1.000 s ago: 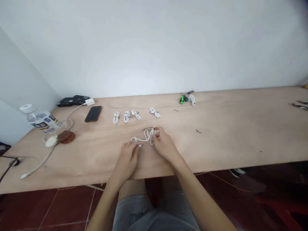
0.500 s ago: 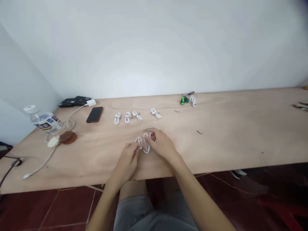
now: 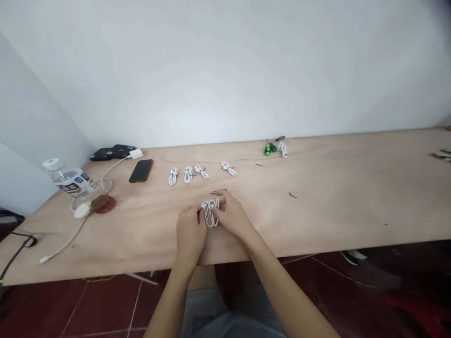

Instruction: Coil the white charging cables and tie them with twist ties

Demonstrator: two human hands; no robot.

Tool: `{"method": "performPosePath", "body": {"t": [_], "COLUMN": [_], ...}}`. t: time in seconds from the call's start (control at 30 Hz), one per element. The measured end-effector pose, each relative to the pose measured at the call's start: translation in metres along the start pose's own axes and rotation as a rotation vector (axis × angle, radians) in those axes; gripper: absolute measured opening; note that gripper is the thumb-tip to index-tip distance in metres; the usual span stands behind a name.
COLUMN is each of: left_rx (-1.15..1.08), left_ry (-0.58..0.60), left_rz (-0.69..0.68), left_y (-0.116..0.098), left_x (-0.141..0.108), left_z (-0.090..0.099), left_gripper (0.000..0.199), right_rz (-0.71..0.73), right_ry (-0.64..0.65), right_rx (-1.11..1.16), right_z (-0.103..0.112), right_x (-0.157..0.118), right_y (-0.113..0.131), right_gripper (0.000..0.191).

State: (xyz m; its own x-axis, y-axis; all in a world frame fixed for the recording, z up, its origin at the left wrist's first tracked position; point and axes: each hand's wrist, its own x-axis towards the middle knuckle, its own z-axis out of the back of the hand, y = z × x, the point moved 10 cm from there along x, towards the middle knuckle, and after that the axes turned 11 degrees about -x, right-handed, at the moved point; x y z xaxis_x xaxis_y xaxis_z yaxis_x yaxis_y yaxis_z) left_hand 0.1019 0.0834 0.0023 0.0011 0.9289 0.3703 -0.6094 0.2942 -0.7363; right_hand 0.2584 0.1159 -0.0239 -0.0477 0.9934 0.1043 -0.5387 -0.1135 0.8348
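Observation:
A white cable (image 3: pixel 211 213) lies in loose coils near the front of the wooden table, between my two hands. My left hand (image 3: pixel 190 230) is closed at the coil's left side, its fingertips against the loops. From the right, my right hand (image 3: pixel 230 213) grips the coil with thumb and fingers. Just beyond the right fingertips lies a thin dark twist tie (image 3: pixel 219 191), partly hidden. Farther back, several tied white cable bundles rest in a row, among them one bundle (image 3: pixel 173 176) at the left and another (image 3: pixel 229 168) at the right.
At left stand a plastic bottle (image 3: pixel 75 180), a phone (image 3: pixel 141 171), black boxes (image 3: pixel 112 151) and a white charging cable (image 3: pixel 65 245). Near the wall lie green-handled screwdrivers (image 3: pixel 268 149) beside a white cable bundle (image 3: pixel 282 149). Loose twist ties (image 3: pixel 292 195) are scattered at right.
The cable's spread loops have been drawn together into a tighter coil. My hands have moved closer to each other, and the view has shifted slightly.

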Motion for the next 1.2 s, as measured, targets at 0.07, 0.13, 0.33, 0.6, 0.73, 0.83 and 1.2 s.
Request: {"method": "performPosePath", "body": {"t": [0.07,0.13,0.33,0.6,0.73,0.83,1.2], "left_rx": [0.017,0.029,0.025,-0.115,-0.208,-0.195,0.329], "left_ry": [0.044,0.113,0.276,0.296,0.294,0.366,0.543], "left_rz": [0.004,0.000,-0.088,-0.149,-0.082,-0.104,-0.130], "left_y": [-0.004,-0.007,-0.016,-0.009,-0.009,-0.016,0.002], "left_x": [-0.004,-0.008,-0.015,-0.011,-0.007,-0.008,0.030], "left_z": [-0.003,-0.007,-0.018,-0.013,-0.003,-0.001,-0.024], "left_gripper": [0.022,0.022,0.036,0.037,0.037,0.038,0.019], "right_rz": [-0.004,0.011,0.146,0.700,0.851,0.847,0.613], "right_ry": [-0.015,0.006,0.198,0.296,0.278,0.300,0.675], "right_rx": [0.048,0.118,0.039,-0.553,-0.798,-0.814,-0.219], "right_z": [-0.004,-0.009,-0.008,-0.009,-0.033,-0.039,-0.016], "right_x": [0.001,0.002,0.003,-0.012,-0.017,-0.013,0.028], "right_y": [-0.007,-0.011,0.004,0.040,0.036,0.029,0.058], "right_gripper": [0.041,0.039,0.043,0.043,0.029,0.028,0.027]}}
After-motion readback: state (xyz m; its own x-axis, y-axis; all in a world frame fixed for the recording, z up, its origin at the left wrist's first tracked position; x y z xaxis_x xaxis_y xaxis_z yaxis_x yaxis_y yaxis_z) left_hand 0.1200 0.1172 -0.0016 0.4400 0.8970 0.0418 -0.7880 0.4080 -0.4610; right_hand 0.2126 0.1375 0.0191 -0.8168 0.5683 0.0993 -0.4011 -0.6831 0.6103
